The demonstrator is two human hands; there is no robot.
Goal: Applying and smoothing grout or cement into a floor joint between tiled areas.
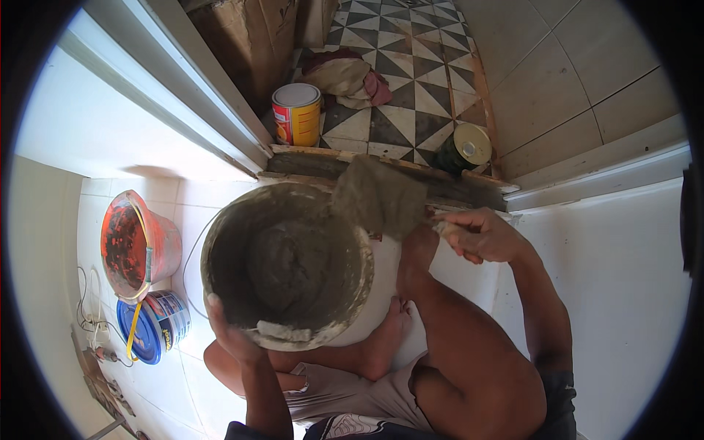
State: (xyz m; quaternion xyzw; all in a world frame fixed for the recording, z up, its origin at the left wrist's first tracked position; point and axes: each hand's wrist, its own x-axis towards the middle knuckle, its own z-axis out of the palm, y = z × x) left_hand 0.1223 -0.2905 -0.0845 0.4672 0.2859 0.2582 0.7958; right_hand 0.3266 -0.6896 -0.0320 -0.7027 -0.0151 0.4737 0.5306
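A large bucket (361, 284) crusted with grey mortar is tilted in front of me, its mouth toward me. Wet mortar (290, 268) lies in a heap at its bottom. My left hand (236, 339) grips the near left rim, the thumb over the edge and the other fingers partly hidden beneath. In my right hand (484, 235) is a trowel (381, 196), its handle held in closed fingers. Grey mortar coats the blade, which is over the bucket's right rim, beside the doorway threshold (308, 164).
Past the threshold stand a yellow-and-red can (297, 117) and a dark can with a pale lid (471, 144); a crumpled cloth (352, 79) lies on the patterned tiles. To the left are a red bucket (165, 238) and a blue-lidded bucket (147, 334) on its side, near cables (92, 315).
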